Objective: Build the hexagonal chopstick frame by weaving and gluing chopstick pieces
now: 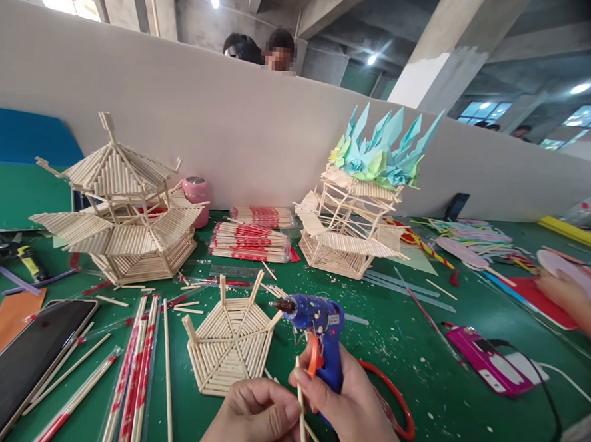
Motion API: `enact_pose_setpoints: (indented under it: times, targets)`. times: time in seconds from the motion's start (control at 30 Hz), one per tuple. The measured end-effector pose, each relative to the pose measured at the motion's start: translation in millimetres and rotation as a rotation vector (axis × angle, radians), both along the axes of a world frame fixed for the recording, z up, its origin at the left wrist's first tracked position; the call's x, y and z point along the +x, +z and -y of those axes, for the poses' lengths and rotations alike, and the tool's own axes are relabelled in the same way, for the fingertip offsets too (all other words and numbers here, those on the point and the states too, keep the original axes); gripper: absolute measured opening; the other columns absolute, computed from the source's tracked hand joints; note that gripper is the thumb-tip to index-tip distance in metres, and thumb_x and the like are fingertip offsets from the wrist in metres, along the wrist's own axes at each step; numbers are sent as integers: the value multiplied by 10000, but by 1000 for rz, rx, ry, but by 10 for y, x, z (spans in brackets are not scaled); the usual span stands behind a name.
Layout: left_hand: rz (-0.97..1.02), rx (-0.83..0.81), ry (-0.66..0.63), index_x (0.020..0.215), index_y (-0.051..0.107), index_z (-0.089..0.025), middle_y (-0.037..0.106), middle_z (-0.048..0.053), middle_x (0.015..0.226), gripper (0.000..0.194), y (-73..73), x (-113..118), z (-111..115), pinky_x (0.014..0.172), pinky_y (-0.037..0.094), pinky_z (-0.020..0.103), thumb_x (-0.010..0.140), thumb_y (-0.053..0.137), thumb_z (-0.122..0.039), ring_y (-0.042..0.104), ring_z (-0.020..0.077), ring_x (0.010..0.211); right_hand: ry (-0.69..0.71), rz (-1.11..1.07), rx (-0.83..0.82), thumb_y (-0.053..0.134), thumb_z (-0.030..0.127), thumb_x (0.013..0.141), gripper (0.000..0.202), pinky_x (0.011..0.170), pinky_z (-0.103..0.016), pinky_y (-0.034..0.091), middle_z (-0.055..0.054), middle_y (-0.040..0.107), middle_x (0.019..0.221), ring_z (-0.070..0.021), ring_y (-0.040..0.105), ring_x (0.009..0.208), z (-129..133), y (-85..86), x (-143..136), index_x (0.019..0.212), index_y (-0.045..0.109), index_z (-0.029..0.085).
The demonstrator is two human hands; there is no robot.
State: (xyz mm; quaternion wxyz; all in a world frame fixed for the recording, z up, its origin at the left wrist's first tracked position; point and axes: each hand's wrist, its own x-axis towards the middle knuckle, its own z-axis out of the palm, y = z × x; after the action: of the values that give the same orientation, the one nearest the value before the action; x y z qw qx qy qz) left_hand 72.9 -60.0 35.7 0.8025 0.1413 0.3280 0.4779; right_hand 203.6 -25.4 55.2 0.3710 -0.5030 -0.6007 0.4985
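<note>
My right hand [349, 401] is wrapped round the handle of a blue hot glue gun [317, 316] with an orange trigger; its nozzle points left. The same thumb presses on a thin wooden stick [302, 421] standing nearly upright. My left hand [258, 415] pinches at this stick from the left, fingertips closed. Another stick [315, 437] crosses behind it at a slant. Just beyond my hands lies a hexagonal base [232, 344] of wooden sticks, with several short posts rising from its corners. Its near right side is partly hidden by my hands.
Two stick pavilions stand behind: one roofed [120, 217], one topped with blue folded paper [345, 224]. Chopstick packs [249, 241], a phone [31, 365], pliers [30, 261], orange-handled scissors [408, 414] and a magenta device [487, 359] surround them. Another person's hand [566, 297] is at right.
</note>
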Motion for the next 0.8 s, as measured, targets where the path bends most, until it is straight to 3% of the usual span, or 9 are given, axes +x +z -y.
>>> enact_pose_setpoints:
  times: [0.3,0.47,0.57,0.8]
  targets:
    - [36,19,12,541,694,-152,591,-10,418,215,65,-93,-11,372,205,148,490,815,-323,425,12,317,56,-73,-73,592,370,737,262,509,-229,390,4,553,693,-111,449,540,0,50,-54,924,557,190]
    - [-7,5,92,544,677,-129,577,-10,447,212,84,-175,-43,400,210,152,518,807,-295,416,20,356,-65,-198,-193,541,414,771,280,555,-250,406,13,514,574,-136,470,561,6,118,60,928,582,186]
    - [-1,-11,151,554,669,-131,579,-11,474,187,101,-228,-64,432,244,152,540,797,-266,412,27,397,-127,-154,-168,544,442,771,277,577,-260,412,0,547,584,-144,485,566,29,148,159,895,588,198]
    - [-17,15,178,563,654,-126,535,-26,471,182,149,-302,-107,466,260,155,570,776,-260,387,37,432,-56,37,-124,457,464,827,258,557,-245,415,-1,562,610,-142,509,575,170,115,357,862,537,221]
